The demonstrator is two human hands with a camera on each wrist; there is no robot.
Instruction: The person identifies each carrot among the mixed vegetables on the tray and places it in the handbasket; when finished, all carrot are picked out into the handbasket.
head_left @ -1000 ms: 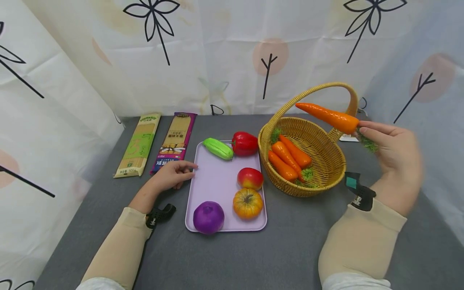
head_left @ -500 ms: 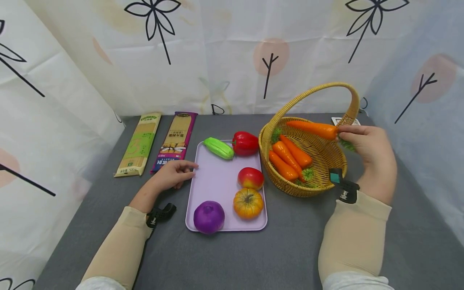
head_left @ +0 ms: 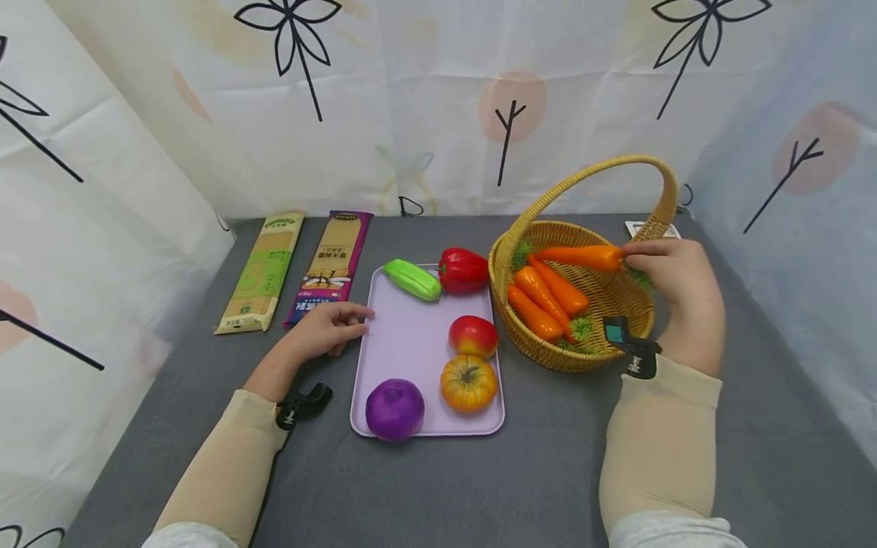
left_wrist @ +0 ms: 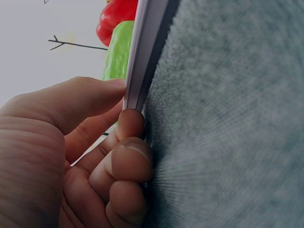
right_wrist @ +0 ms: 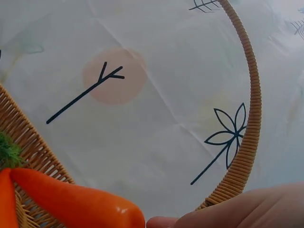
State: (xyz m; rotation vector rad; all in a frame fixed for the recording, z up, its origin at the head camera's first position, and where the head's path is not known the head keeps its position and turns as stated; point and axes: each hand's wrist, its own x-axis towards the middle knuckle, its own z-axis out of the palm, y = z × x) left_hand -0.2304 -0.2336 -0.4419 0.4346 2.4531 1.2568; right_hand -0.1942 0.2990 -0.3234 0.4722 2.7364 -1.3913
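My right hand [head_left: 674, 293] pinches an orange toy carrot [head_left: 582, 257] by its leafy thick end, just inside the basket's right side. The carrot lies nearly level over the wicker basket [head_left: 620, 335], its tip pointing left. Three more carrots [head_left: 537, 293] with green tops lie in the basket. In the right wrist view the held carrot [right_wrist: 80, 202] reaches across the basket's wall, and only part of the hand shows. My left hand [head_left: 325, 331] rests beside the lilac tray [head_left: 404, 342], thumb and index fingertips touching its left rim; the other fingers [left_wrist: 130, 159] curl loosely near the table.
On the tray are a green gourd-like vegetable [head_left: 413, 280], a red bell pepper [head_left: 463, 271], a red-yellow fruit [head_left: 473, 336], a small pumpkin [head_left: 469, 384] and a purple onion-like vegetable [head_left: 394, 410]. Two noodle packs [head_left: 260, 274] lie left. The basket's tall handle [head_left: 617, 164] arches above it.
My right hand has brought the carrot left and down, from beside the handle to low over the basket. The left hand stays at the tray's rim.
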